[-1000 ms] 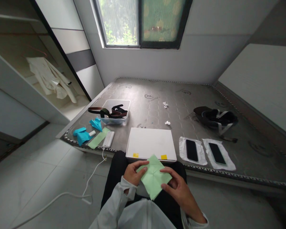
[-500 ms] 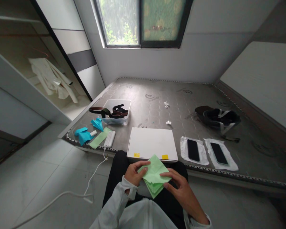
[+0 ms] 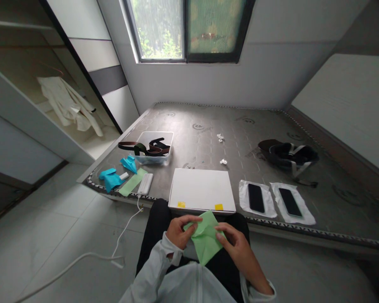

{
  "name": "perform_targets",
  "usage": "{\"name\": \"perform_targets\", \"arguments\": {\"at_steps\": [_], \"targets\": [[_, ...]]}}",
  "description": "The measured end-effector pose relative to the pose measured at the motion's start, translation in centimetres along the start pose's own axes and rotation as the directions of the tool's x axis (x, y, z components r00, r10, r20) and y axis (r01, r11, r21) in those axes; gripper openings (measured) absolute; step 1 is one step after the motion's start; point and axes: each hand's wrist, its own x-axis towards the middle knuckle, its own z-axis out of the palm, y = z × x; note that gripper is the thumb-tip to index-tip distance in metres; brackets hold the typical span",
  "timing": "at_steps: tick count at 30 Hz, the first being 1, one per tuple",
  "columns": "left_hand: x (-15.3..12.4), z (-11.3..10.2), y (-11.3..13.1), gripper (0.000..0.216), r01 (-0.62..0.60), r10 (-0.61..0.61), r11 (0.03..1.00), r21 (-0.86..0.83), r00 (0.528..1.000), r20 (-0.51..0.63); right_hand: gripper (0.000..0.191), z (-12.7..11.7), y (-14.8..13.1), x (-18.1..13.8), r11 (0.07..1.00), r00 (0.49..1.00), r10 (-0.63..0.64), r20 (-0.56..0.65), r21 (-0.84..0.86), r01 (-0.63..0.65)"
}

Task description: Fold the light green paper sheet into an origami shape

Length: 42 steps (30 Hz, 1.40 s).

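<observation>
Green folded paper point(image 3: 206, 241) — pinched at its left edge by left hand point(image 3: 179, 231), at its right by right hand point(image 3: 236, 245) — held just before white board point(image 3: 201, 189).

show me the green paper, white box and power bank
green paper point(image 3: 206, 242), head view, middle of the sheet
white box point(image 3: 202, 189), head view, centre of lid
power bank point(image 3: 145, 184), head view, middle of its top

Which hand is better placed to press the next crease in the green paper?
Probably the right hand: it rests on the right side of the paper, while the left hand pinches the upper left edge, steadying it.
</observation>
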Motion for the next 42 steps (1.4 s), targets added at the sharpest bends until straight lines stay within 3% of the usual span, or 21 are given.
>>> {"name": "perform_targets", "arguments": {"at_steps": [5,9,14,17,20,29,33,38,42], "targets": [[0.0,0.4,0.0,0.068,0.013,-0.012,0.997,-0.071,1.000,0.015,0.052,1.0,0.4,0.6,0.991,0.966,0.133,-0.222,0.036,-0.128],[0.0,0.6,-0.1,0.070,0.015,-0.016,0.995,-0.103,1.000,-0.011,0.056,1.6,0.0,0.7,0.984,0.946,0.153,-0.285,0.136,-0.118],[0.0,0.8,0.0,0.081,0.060,-0.064,0.975,-0.216,0.998,-0.015,0.085,1.8,-0.2,0.7,0.957,0.961,0.219,-0.169,0.232,-0.177],[-0.1,0.8,-0.1,0.064,0.026,-0.023,0.981,-0.193,1.000,0.020,0.069,1.7,0.2,0.8,0.956,0.968,0.232,-0.097,0.208,-0.208],[-0.2,0.7,-0.2,0.054,-0.068,0.070,0.995,-0.070,0.997,0.034,0.065,1.6,0.4,0.8,0.949,0.960,0.267,-0.083,0.195,-0.247],[-0.9,-0.6,-0.1,0.068,-0.127,0.119,0.992,0.008,0.947,0.299,0.067,0.9,0.0,0.8,0.917,0.945,0.309,-0.103,0.294,-0.268],[-0.8,-0.7,-0.3,0.048,-0.123,0.106,0.991,0.054,0.962,0.250,0.068,0.8,0.6,0.7,0.904,0.940,0.328,-0.096,0.321,-0.282],[-0.6,-0.3,-0.4,0.040,-0.121,0.097,0.988,0.100,0.971,0.218,0.066,0.9,0.1,0.7,0.915,0.947,0.311,-0.079,0.293,-0.276],[-0.2,0.4,-0.5,0.049,-0.063,0.055,0.993,0.099,0.995,0.088,0.058,1.0,-0.6,0.8,0.957,0.972,0.224,-0.069,0.204,-0.206]]}}
